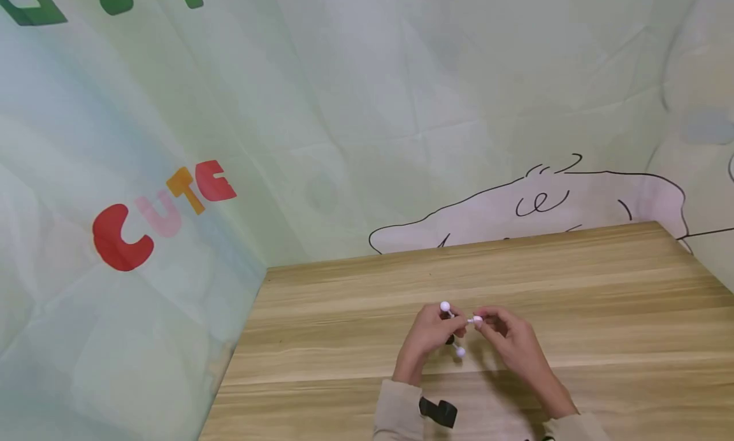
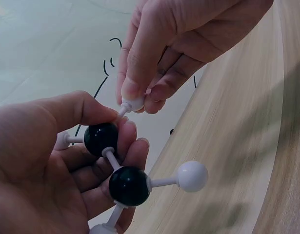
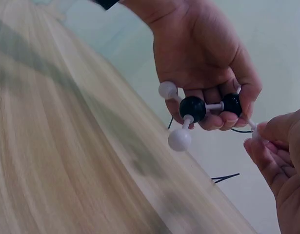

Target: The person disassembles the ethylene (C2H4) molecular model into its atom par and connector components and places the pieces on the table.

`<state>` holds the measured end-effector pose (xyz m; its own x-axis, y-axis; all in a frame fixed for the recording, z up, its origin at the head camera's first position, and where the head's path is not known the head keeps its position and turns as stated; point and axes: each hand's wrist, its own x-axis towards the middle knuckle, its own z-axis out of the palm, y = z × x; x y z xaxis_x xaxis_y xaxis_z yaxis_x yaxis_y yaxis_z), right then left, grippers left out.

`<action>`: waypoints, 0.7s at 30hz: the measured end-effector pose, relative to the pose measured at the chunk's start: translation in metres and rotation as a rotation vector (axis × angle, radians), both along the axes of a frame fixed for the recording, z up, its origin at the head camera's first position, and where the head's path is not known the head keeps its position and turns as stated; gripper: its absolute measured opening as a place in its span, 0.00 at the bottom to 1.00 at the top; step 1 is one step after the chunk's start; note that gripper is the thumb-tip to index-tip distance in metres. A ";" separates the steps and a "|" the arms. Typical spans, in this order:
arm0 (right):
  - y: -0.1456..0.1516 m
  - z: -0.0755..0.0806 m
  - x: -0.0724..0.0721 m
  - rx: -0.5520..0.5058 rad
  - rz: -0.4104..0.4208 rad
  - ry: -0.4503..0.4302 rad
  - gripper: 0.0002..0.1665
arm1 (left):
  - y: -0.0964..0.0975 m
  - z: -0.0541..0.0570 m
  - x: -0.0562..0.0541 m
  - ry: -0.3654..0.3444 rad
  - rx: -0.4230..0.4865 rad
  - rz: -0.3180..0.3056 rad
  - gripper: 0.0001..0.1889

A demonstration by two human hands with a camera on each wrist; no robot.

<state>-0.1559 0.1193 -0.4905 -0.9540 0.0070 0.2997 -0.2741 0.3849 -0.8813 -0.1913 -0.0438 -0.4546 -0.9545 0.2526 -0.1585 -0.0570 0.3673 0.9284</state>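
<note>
A ball-and-stick molecular model has two black balls joined by a white stick, with several white balls on sticks around them. My left hand grips it, thumb and fingers about one black ball. Between the thumb and fingertips of my right hand is a white ball, whose stick meets that black ball beside my left thumb. In the right wrist view two white balls stick out from the other black ball. My left fingers partly hide the model in the head view.
Under both hands lies a wood-grain table. Behind it hangs a pale printed cloth with a line drawing and coloured letters. A black strap is at my left wrist.
</note>
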 end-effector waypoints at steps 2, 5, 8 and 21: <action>0.000 -0.002 -0.001 0.005 0.002 0.033 0.09 | 0.000 0.000 0.000 0.002 0.002 -0.001 0.06; 0.001 -0.003 -0.001 -0.002 0.012 0.039 0.09 | 0.000 0.000 0.000 0.011 -0.003 -0.009 0.06; 0.003 -0.002 -0.001 -0.016 0.025 0.000 0.10 | -0.001 0.000 0.000 0.020 -0.012 -0.019 0.06; 0.004 -0.002 -0.001 -0.021 0.033 -0.033 0.10 | 0.000 -0.001 -0.001 0.020 -0.026 -0.023 0.06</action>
